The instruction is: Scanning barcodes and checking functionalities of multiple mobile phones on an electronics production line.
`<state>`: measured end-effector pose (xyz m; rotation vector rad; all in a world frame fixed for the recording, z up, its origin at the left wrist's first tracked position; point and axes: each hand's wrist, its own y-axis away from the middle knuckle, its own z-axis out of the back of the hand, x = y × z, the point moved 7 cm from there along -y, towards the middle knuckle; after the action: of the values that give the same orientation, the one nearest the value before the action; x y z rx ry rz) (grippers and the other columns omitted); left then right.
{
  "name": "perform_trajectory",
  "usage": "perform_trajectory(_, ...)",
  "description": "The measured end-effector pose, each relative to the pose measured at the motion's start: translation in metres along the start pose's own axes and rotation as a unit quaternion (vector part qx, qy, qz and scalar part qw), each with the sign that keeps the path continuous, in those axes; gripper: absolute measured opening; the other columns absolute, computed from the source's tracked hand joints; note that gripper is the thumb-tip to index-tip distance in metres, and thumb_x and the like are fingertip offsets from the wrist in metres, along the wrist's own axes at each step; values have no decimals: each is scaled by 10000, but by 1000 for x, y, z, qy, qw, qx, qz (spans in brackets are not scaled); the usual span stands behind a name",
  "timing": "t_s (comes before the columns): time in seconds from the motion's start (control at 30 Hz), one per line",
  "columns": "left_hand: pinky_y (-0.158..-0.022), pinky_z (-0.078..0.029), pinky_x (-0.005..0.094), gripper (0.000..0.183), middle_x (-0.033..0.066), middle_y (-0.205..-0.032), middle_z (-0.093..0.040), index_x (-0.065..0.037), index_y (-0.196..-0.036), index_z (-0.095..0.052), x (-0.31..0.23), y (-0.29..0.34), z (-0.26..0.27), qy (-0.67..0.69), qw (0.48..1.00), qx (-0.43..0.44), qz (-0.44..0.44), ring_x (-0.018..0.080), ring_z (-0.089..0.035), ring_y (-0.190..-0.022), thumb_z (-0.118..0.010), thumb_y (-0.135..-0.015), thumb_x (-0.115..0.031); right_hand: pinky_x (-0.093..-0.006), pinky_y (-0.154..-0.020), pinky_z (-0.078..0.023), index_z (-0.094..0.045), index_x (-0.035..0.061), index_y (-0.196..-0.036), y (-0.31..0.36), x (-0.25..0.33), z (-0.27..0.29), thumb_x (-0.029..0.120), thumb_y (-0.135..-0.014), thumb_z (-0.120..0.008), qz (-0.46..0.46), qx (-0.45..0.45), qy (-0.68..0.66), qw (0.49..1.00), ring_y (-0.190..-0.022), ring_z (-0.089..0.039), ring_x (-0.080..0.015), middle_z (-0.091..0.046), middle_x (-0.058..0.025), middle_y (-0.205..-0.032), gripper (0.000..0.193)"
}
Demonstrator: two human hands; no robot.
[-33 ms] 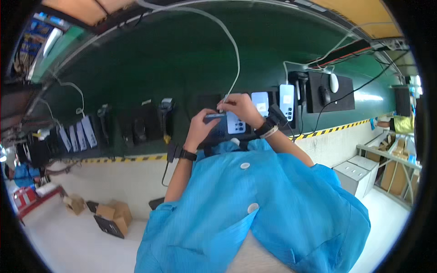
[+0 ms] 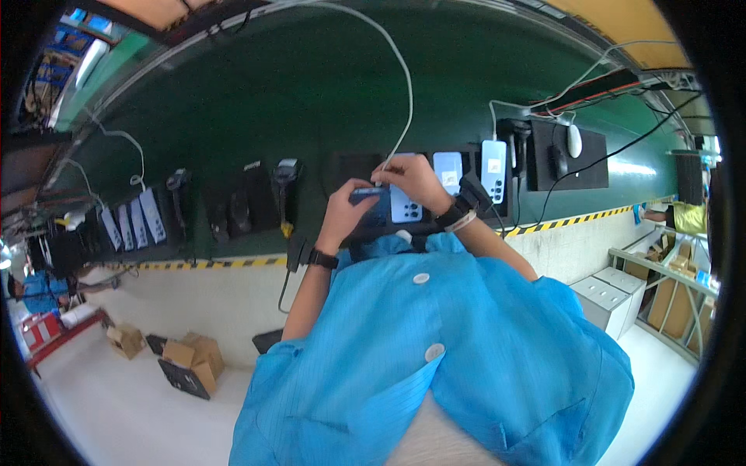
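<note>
My left hand (image 2: 340, 211) is closed around a dark bluish smartphone (image 2: 370, 192), gripping it by its left side and holding it tilted above the bench. With fingers pinched, my right hand (image 2: 416, 179) holds the plug end of a white cable (image 2: 409, 101) against the phone's upper edge. Whether the plug is seated cannot be made out. Just right of the held phone, a light-blue phone (image 2: 402, 205) lies camera side up, partly under my right hand. Beyond it lie a phone with a white label (image 2: 448, 169) and a phone joined to a cable (image 2: 493, 165).
Several pale phones (image 2: 152, 214) lie at the left, some with cables. Handheld scanners (image 2: 287, 182) stand on the green bench (image 2: 311, 93). A white mouse (image 2: 574, 141) and a black mouse (image 2: 558, 161) rest on a dark mat at right. Yellow-black tape (image 2: 225, 264) marks the bench's front edge.
The held phone has tipped slightly, showing more of its dark face. Both hands keep their grip, and the whole view has shifted a little.
</note>
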<state>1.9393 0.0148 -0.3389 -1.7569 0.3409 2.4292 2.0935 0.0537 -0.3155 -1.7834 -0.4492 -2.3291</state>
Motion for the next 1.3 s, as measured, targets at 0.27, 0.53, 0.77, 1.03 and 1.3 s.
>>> perform_trajectory(0.27, -736, -495, 318, 313, 140, -928, -684, -10, -1029, -631, 17, 32, 1, 37, 996, -49, 66, 218, -656, -831, -736, -788, -179, -303, -616, -518, -720, 7, -893, 11, 11, -34, 155, -843, -686, 17, 21, 83, 996, -690, -673, -206, -697, -131, -774, 160)
perform_trajectory(0.53, -744, -498, 309, 320, 117, -909, -686, -15, -1036, -630, 14, 40, 0, 71, 994, -63, 60, 186, -648, -816, -736, -792, -192, -346, -571, -498, -723, 48, -851, 18, 24, -28, 191, -814, -694, 60, 37, 133, 989, -645, -654, -284, -665, -155, -739, 150)
perform_trajectory(0.77, -784, -495, 304, 334, 100, -930, -669, -21, -1071, -608, 25, 50, -4, 86, 989, -93, 77, 188, -628, -838, -725, -803, -182, -287, -591, -481, -711, 4, -874, 24, 21, -41, 147, -824, -705, 57, 72, 146, 985, -647, -627, -181, -671, -104, -798, 151)
perform_trajectory(1.03, -805, -477, 271, 275, 54, -996, -633, -24, -1129, -570, 73, 124, -1, 176, 939, -257, 144, 130, -596, -918, -642, -892, -145, -372, -728, -504, -655, -5, -1005, -7, -37, -27, 162, -786, -703, 3, 122, 191, 974, -862, -659, -355, -683, -185, -892, 279)
perform_trajectory(1.3, -730, -497, 300, 305, 110, -829, -668, 45, -1004, -625, 161, 349, -70, 144, 828, -400, 366, 166, -631, -787, -591, -893, -237, -394, -911, -461, -615, 6, -1102, -67, -60, -34, 114, -795, -640, 141, 28, 267, 953, -1070, -564, -347, -588, -199, -1160, 326)
